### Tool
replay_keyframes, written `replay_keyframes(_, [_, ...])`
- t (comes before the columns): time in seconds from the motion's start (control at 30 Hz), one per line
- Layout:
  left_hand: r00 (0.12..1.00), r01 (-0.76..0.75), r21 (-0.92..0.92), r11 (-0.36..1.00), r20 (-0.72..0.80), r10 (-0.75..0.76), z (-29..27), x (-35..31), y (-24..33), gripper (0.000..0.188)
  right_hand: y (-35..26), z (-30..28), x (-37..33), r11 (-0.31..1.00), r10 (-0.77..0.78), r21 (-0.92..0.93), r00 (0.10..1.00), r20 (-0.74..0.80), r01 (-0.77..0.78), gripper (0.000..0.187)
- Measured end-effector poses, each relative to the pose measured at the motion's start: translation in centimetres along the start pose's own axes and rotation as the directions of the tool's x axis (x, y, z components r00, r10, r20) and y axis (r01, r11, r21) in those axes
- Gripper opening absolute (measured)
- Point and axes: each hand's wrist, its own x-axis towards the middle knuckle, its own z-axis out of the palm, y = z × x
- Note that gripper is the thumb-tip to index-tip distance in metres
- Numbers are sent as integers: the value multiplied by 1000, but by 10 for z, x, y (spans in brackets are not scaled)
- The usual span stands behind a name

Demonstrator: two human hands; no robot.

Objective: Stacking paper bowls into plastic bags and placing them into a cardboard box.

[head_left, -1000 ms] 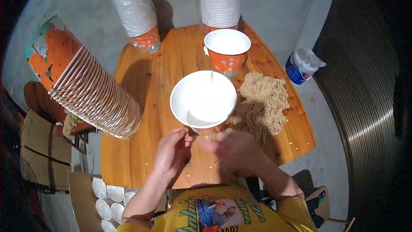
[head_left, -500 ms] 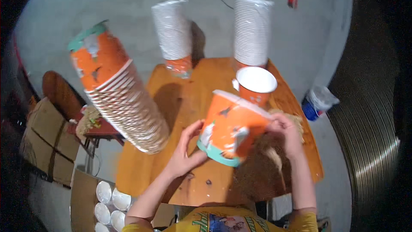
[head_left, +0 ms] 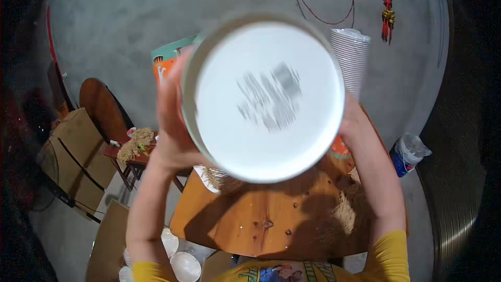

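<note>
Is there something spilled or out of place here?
Noodles lie loose on the table at right, which looks a little spilled. The held tub is too blurred to judge for damage.

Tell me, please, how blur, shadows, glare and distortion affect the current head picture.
Head view: the round white paper tub is blurred, its grey markings smeared into streaks; head view: dark shadows fall across the brown wooden table; head view: glare streaks the dark ribbed metal shutter at lower right, its ribs bent by the fisheye lens.
</note>
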Motion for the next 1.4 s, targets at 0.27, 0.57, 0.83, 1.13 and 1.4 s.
replay_keyframes(0.27, [934,159,-66,985,-314,-172,-64,55,-51,109,-42,38,92,910,-415,234,775,476,343,34])
replay_keyframes(0.57, [775,548,-163,821,-271,-571,-94,36,-107,100,-9,68,147,858,-404,-87,770,493,506,45])
replay_keyframes(0.83, [651,674,-204,710,-291,-701,-85,-7,-133,97,24,71,147,825,-332,-232,774,539,516,52])
replay_keyframes(1.13, [604,684,-342,644,-229,-763,-68,-37,-136,102,49,60,138,843,-293,-271,819,494,465,47])
replay_keyframes(1.4, [612,690,-317,651,-226,-758,-62,-52,-123,103,68,49,123,850,-277,-263,813,513,456,44])
